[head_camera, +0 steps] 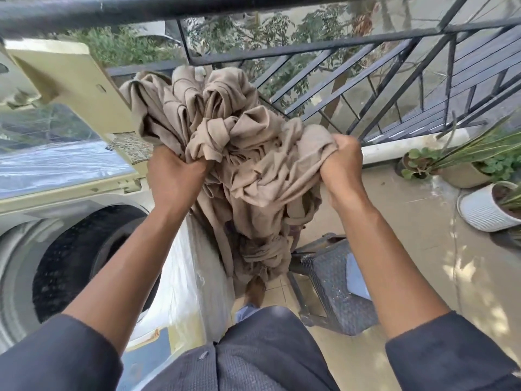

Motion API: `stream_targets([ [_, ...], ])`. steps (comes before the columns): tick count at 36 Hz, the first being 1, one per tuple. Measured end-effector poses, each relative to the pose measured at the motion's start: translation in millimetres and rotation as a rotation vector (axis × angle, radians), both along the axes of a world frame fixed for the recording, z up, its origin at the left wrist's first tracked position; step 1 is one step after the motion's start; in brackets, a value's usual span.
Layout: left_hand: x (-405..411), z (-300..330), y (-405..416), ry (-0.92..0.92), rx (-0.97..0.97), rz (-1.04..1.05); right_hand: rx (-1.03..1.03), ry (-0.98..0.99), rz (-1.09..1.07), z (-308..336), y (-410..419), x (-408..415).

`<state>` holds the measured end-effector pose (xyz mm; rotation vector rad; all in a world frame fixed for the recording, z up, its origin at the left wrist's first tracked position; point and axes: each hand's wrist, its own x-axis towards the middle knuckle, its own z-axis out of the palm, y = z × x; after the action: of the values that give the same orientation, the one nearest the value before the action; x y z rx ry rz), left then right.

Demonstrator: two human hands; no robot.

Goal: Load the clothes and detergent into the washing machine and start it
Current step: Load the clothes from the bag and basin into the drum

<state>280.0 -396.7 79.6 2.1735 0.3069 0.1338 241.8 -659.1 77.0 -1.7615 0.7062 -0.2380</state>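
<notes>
I have both hands clenched in the beige clothes (239, 153): left hand (174, 179), right hand (342, 167). The bundle hangs between my fingers, right of the washing machine (84, 249) drum.

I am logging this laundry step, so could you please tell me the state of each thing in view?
Cream top-loading washing machine: lid raised, drum open.
Bunched beige cloth bundle: held up in the air, beside the machine, not yet inside.
Left hand: gripping the bundle.
Right hand: gripping the bundle.
Dark woven plastic basket: on the floor below the cloth.
White ribbed plant pot: upright.
</notes>
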Motion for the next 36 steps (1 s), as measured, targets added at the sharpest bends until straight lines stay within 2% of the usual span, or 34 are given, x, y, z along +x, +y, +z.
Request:
stream_targets([
  [4,-0.8,-5.2,-0.3,0.113,0.004,0.06,0.275,-0.2,0.054,37.8,22.5,-6.0],
  [7,-3.0,-7.6,-1.3,0.115,-0.136,0.031,0.346,-0.272,0.169,57.1,41.2,-12.4],
  [13,-10.0,0.6,-2.1,0.016,-0.447,-0.172,0.252,-0.305,0.379,66.9,68.9,-15.1],
  [15,-10.6,3.4,3.3,0.055,-0.59,-0.298,0.159,-0.28,0.429,67.2,71.2,-14.1],
  [17,-10.9,8.4,8.9,0.115,-0.651,-0.41,0.097,-0.238,0.458,69.7,72.8,-14.8],
  [20,-17.8,15.3,11.0,0.12,-0.579,-0.606,0.055,-0.156,0.5,75.8,75.6,-16.2],
  [24,-27.9,22.7,-5.6,0.08,-0.501,-0.737,-0.13,-0.109,0.599,84.7,82.5,-21.6],
  [27,-27.9,20.3,-18.4,-0.001,-0.374,-0.662,-0.333,-0.111,0.653,88.6,90.8,-27.9],
  [29,-26.9,21.6,-24.1,-0.053,-0.291,-0.54,-0.365,-0.129,0.681,87.9,91.5,-30.9],
  [32,-23.2,13.6,-25.0,-0.054,-0.206,-0.351,-0.23,-0.186,0.722,84.2,86.2,-34.7],
  [34,-20.1,8.1,-24.9,-0.054,-0.201,-0.298,0.011,-0.248,0.722,76.9,80.8,-36.0],
  [36,-16.5,7.2,-27.3,-0.086,-0.237,-0.315,0.198,-0.298,0.613,68.1,74.6,-35.5],
])
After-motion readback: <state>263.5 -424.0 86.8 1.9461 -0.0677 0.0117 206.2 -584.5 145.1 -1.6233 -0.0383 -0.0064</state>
